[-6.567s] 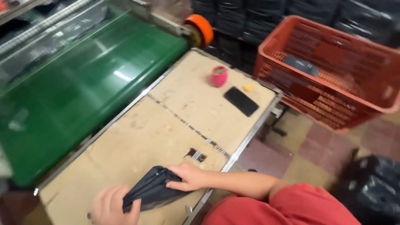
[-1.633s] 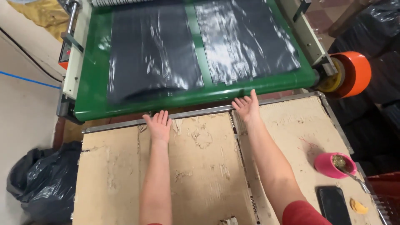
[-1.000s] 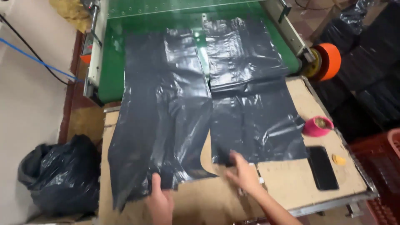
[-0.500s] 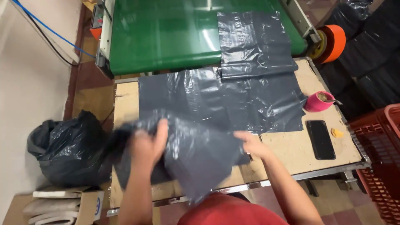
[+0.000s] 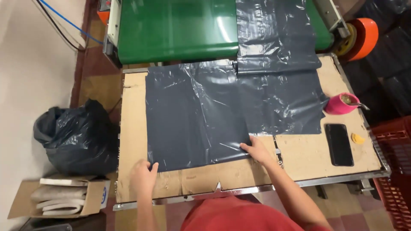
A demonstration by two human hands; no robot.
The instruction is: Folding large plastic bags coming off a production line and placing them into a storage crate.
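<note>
Dark grey plastic sheet [image 5: 197, 115] flat on cardboard-covered tabletop [image 5: 299, 156]; left hand [image 5: 143, 173] and right hand [image 5: 257, 149] press its near edge, fingers extended, grasping nothing.

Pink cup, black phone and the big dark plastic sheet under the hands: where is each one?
Pink cup [image 5: 340, 104], head view, on its pink side wall.
Black phone [image 5: 339, 144], head view, middle of its screen.
Dark plastic sheet [image 5: 195, 115], head view, flat middle part.

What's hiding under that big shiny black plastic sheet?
The black plastic sheet lies flat on a cardboard-covered table, whose brown cardboard shows around its edges. The left hand and right hand press its near corners. Anything else beneath it is covered and cannot be seen.
</note>
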